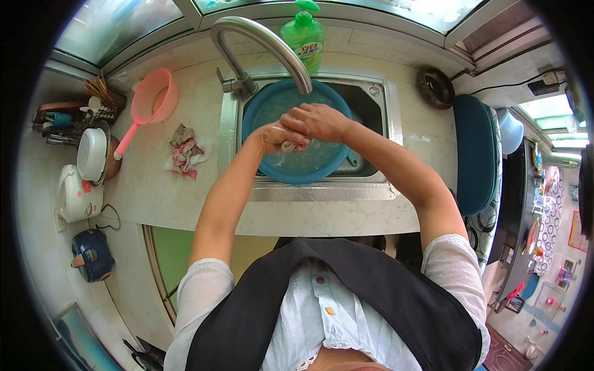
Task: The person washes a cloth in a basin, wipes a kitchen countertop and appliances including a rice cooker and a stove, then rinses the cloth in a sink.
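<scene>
Both of my hands are together above a blue plastic basin (297, 178) of water, which sits in a steel sink (371, 185). My left hand (278, 137) is curled around a small pale object (288, 146), too hidden to name; only its end shows below the fingers. My right hand (318, 121) lies over the left one with its fingers bent, and I cannot tell whether it grips anything. The curved spout of a steel faucet (274, 37) ends just above my hands. Behind the basin stands a green pump bottle of dish soap (302, 41).
Left on the counter (325, 218) are a crumpled cloth (184, 150), a pink plastic dipper (155, 97), a white pot (91, 154) and a utensil basket (113, 99). A dark round bowl (435, 88) and a teal cushioned object (475, 155) are on the right.
</scene>
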`<state>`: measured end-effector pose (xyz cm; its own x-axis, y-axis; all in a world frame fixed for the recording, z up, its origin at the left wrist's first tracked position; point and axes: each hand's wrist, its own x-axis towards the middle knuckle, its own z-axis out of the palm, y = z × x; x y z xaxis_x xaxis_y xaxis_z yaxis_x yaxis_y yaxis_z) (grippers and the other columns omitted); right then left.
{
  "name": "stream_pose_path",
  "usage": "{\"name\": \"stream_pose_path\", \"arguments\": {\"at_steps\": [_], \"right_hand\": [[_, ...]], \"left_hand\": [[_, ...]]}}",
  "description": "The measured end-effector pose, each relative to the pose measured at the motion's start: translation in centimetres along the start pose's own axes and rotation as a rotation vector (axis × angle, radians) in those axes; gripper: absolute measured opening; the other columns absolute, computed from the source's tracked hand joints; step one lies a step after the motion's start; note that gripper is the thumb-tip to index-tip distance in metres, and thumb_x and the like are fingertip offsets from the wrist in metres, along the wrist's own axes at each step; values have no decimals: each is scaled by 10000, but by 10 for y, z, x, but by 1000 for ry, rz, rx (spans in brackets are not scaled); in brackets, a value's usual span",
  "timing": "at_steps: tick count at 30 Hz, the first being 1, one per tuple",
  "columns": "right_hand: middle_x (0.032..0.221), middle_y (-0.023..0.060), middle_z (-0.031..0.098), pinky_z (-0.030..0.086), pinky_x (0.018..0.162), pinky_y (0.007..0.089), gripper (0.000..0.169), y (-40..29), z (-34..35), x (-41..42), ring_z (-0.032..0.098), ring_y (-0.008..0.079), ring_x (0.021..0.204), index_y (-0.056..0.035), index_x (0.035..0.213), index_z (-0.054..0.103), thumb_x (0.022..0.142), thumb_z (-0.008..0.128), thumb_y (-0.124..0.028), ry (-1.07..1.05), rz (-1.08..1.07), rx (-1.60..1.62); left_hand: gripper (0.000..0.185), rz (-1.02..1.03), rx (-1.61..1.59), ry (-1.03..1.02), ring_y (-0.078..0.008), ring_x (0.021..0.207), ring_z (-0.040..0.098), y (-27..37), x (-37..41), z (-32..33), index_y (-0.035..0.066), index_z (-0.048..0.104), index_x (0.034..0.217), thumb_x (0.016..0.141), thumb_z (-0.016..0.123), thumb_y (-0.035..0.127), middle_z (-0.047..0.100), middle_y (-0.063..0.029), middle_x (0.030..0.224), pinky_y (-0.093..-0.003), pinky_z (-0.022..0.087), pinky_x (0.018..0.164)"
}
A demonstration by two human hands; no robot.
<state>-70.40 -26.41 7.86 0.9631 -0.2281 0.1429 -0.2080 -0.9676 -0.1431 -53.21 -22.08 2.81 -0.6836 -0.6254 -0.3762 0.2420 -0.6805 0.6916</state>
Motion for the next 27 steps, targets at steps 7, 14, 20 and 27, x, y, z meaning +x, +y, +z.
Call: {"name": "stream_pose_path", "arguments": {"at_steps": [7, 14, 20, 27], "right_hand": [[767, 116, 607, 506, 576, 392, 199, 10, 33, 3, 629, 305, 672, -44, 901, 496, 734, 578, -115, 91, 328, -35], [752, 189, 633, 489, 656, 457, 348, -1, 31, 3, 618, 352, 757, 9, 951, 533, 642, 632, -116, -47, 718, 357], [886, 151, 627, 477, 749, 350, 436, 4, 88, -20, 614, 254, 809, -31, 1045, 573, 646, 709, -143, 368, 790, 1125], [1110, 154, 539, 367, 907, 421, 632, -53, 8, -159, 483, 328, 1054, -93, 1238, 455, 665, 717, -137, 359, 808, 254]], "left_hand": [[269, -68, 1175, 552, -238, 680, 619, 19, 22, 33, 39, 546, 936, 698, 667, 76, 627, -136, 783, -358, 496, 587], [378, 175, 1729, 829, -328, 770, 626, 7, 19, 35, 68, 462, 1118, 762, 562, 148, 642, -139, 860, -408, 507, 610], [458, 728, 1859, 802, -311, 797, 612, -1, 26, 19, 96, 512, 1134, 693, 631, 122, 625, -130, 925, -411, 495, 643], [483, 277, 945, 1191, -251, 713, 624, -43, 1, -35, 8, 593, 1039, 614, 780, 143, 646, -137, 847, -350, 482, 614]]}}
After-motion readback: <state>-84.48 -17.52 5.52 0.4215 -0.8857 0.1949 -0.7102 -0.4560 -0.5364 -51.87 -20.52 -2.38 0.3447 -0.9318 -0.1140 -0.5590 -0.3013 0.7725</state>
